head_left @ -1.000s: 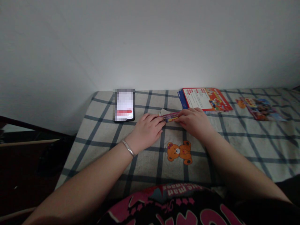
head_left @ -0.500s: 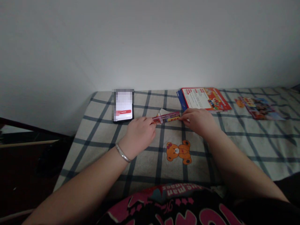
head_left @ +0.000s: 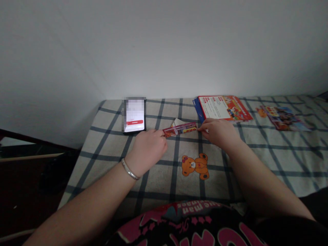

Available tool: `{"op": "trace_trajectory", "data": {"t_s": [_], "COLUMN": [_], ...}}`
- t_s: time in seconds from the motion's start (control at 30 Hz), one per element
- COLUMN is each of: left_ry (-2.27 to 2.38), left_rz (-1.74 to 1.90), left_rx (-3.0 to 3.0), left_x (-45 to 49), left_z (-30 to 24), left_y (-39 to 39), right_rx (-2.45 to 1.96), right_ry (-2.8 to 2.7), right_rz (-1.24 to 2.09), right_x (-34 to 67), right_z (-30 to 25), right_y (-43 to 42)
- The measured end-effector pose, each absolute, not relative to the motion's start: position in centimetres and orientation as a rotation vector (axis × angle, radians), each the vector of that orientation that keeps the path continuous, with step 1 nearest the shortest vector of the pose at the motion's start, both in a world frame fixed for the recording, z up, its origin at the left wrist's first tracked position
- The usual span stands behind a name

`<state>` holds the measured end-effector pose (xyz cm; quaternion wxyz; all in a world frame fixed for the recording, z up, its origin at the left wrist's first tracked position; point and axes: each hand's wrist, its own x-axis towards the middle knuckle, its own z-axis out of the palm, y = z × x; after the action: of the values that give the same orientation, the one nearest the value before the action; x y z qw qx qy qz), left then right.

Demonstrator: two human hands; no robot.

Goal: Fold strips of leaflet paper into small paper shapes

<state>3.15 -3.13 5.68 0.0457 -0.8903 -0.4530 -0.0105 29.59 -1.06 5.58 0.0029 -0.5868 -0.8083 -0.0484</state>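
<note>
A folded strip of printed paper, purple with yellow lettering, lies between my hands over the checked cloth. A pale triangular corner sticks up behind it. My left hand, with a silver bangle at the wrist, pinches the strip's left end. At the right end, my right hand grips the paper between thumb and fingertips. Behind my right hand is a stack of colourful printed sheets, red and white on top with blue showing at the left edge.
A phone with a lit screen lies behind my left hand. Another colourful leaflet rests at the right. The checked cloth carries bear prints, one in front of my hands. A white wall rises behind the table.
My left hand has slid slightly left along the strip, so more of its left end shows. My right hand has stayed almost where it was.
</note>
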Motion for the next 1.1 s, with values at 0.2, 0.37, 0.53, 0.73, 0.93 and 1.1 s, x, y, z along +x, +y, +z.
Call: {"op": "trace_trajectory", "data": {"t_s": [0.2,0.37,0.53,0.73,0.93,1.1], "left_ry": [-1.294,-1.297,-1.261,-1.3,-1.325,-1.254], "left_rz": [-0.218,-0.334,-0.409,-0.556,-0.604,-0.693], "left_rx": [-2.719,-2.725,-2.733,-2.769,-2.756,-2.786], "left_x": [2.8,2.9,3.0,3.2,3.3,3.2], "left_z": [4.9,4.2,3.3,2.3,2.2,2.1], "left_y": [-2.5,-1.9,-1.2,-0.7,-0.8,-0.7], "right_rx": [-1.804,-1.94,-1.718,-1.39,-1.326,-1.297], "right_ry": [-2.5,-2.362,-2.286,-2.395,-2.395,-2.372], "right_rz": [-0.157,-0.067,-0.051,-0.053,0.015,0.091], "right_x": [29.2,28.5,28.0,27.6,27.7,27.8], "right_z": [5.1,4.8,3.4,1.7,1.6,1.9], "right_y": [-0.9,-0.9,-0.5,0.5,0.6,0.4]}}
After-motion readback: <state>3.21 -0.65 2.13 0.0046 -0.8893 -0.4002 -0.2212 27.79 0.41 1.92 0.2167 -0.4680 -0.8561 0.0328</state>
